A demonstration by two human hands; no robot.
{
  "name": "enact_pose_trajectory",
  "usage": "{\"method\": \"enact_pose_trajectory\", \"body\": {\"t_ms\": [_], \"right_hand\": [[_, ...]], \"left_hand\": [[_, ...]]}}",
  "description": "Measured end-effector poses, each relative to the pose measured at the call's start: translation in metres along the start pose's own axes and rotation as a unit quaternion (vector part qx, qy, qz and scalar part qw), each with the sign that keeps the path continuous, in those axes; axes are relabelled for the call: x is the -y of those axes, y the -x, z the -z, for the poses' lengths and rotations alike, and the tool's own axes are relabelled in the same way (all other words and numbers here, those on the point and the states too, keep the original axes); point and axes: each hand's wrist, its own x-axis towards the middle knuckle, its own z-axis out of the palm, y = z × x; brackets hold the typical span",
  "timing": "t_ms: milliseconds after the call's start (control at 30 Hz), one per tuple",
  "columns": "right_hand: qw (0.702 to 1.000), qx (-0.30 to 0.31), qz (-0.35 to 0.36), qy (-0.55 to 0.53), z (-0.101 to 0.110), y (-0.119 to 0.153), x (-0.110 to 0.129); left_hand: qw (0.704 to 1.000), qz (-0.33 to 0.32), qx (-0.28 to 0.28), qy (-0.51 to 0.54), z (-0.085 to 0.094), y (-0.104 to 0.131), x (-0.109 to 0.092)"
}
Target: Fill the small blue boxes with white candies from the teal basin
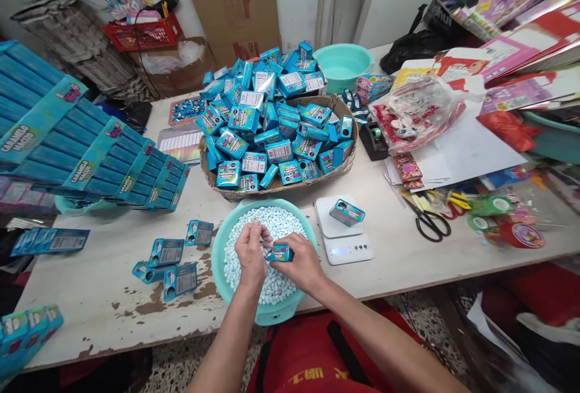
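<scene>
"Holding what?"

"My right hand (301, 263) grips the small carton (280, 253), blue with white lettering, over the bowl (276, 314) of pale candies (283, 217). My left hand (252, 249) curls beside it; whether it's pinching anything, I can't tell."

"Farther off?"

"A basket (276, 192) heaped with similar cartons (243, 118)."

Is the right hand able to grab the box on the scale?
Probably, once it's free: nothing tall stands between the right hand and the blue box on the scale, but it holds another candy box.
</scene>
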Motion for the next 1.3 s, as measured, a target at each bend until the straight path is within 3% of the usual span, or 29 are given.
{"method": "enact_pose_trajectory", "body": {"t_ms": [133, 267, 333, 433, 533, 633, 767, 900, 1033, 1133, 1233, 1300], "right_hand": [[0.999, -0.002, -0.01, -0.041, -0.001, 0.001, -0.004], [0.99, -0.017, 0.007, -0.141, 0.007, 0.009, -0.007], [0.983, -0.026, 0.008, -0.18, 0.012, 0.013, -0.01], [0.979, -0.04, -0.002, -0.198, 0.015, 0.017, -0.014], [0.977, -0.043, -0.01, -0.209, 0.016, 0.019, -0.017], [0.973, -0.052, -0.011, -0.226, 0.021, 0.023, -0.016], [0.966, -0.069, -0.037, -0.247, 0.036, 0.039, -0.015], [0.954, -0.083, -0.081, -0.275, 0.058, 0.062, -0.024], [0.946, -0.132, -0.137, -0.263, 0.083, 0.084, -0.048], [0.942, -0.18, -0.165, -0.231, 0.101, 0.094, -0.069], [0.935, -0.221, -0.174, -0.214, 0.115, 0.098, -0.085], [0.931, -0.237, -0.181, -0.209, 0.123, 0.099, -0.092]], "left_hand": [[0.999, 0.036, 0.037, -0.01, -0.001, 0.003, -0.009], [0.989, 0.091, 0.055, 0.106, 0.012, -0.009, -0.031], [0.981, 0.114, 0.053, 0.145, 0.022, -0.021, -0.032], [0.968, 0.233, 0.026, 0.088, 0.037, -0.038, -0.012], [0.945, 0.325, 0.044, 0.016, 0.047, -0.043, 0.016], [0.949, 0.297, 0.084, -0.055, 0.052, -0.04, 0.03], [0.938, 0.261, 0.146, -0.175, 0.049, -0.04, 0.026], [0.908, 0.233, 0.23, -0.259, 0.018, -0.046, 0.013], [0.857, 0.173, 0.385, -0.295, -0.044, -0.047, 0.003], [0.794, 0.095, 0.471, -0.372, -0.099, -0.046, 0.0], [0.707, -0.052, 0.483, -0.514, -0.144, -0.046, 0.006], [0.656, -0.133, 0.473, -0.573, -0.163, -0.046, 0.012]]}}
